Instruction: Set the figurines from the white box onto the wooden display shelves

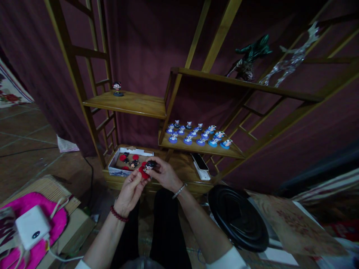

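Note:
Between my two hands is a small dark-haired figurine (150, 164) with a round red base (143, 172). My left hand (132, 190) pinches the red base from below left. Fingers of my right hand (165, 172) close around the figurine's upper part. Just behind my hands stands an open box (113, 166) with several more dark figurines (132, 163) and red discs (135, 157) lying in it. One similar figurine (117, 89) stands upright on the left wooden shelf (134, 104).
Rows of small blue and white figurines (188, 139) stand on the right shelf (196, 147). A phone (200, 162) lies below. Above are a green statue (249, 56) and a clear deer figure (294, 61). A black round stool (238, 218) is right; a white power bank (33, 227) left.

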### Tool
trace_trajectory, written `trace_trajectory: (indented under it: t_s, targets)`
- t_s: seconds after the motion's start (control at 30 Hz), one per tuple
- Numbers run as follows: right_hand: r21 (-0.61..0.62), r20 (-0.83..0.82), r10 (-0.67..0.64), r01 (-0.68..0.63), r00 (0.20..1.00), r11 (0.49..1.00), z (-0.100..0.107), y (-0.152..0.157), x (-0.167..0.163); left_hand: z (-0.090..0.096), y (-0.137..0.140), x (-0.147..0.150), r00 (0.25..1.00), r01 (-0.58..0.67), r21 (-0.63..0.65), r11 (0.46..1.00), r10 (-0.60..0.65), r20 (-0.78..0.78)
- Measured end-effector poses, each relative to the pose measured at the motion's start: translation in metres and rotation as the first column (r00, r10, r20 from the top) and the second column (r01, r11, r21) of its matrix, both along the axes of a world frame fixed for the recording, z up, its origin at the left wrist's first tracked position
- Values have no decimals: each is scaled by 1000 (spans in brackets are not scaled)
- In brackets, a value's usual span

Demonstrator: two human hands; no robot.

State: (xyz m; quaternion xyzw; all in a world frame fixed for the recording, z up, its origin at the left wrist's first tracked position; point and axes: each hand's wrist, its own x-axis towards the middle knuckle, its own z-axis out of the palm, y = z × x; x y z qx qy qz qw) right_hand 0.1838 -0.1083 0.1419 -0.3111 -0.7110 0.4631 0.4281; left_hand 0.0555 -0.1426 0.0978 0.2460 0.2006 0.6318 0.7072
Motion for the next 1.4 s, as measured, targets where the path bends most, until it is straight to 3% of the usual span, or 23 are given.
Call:
trace_trajectory:
  t_s: [0.27, 0.53, 0.83, 1.13, 1.4]
  targets:
    - [26, 33, -9, 9, 999, 1000, -2, 1, 0, 1, 1, 1, 1000, -16, -21, 1000, 16, 19]
    - [38, 87, 12, -16, 996, 999, 10, -1, 0, 1, 0, -1, 999, 10, 3, 1000, -10, 40]
    - [-4, 68, 77, -77, 995, 997, 16, -2, 1, -1, -3, -2, 995, 6, -98, 995, 4, 97]
    - [48, 146, 1, -8, 989, 999, 10, 0, 0, 2, -3, 0, 997, 17, -29, 999, -14, 77]
    - [-24, 84, -15, 17, 996, 1000, 12, -5, -7, 3, -2, -2, 999, -7, -45, 999, 10, 49]
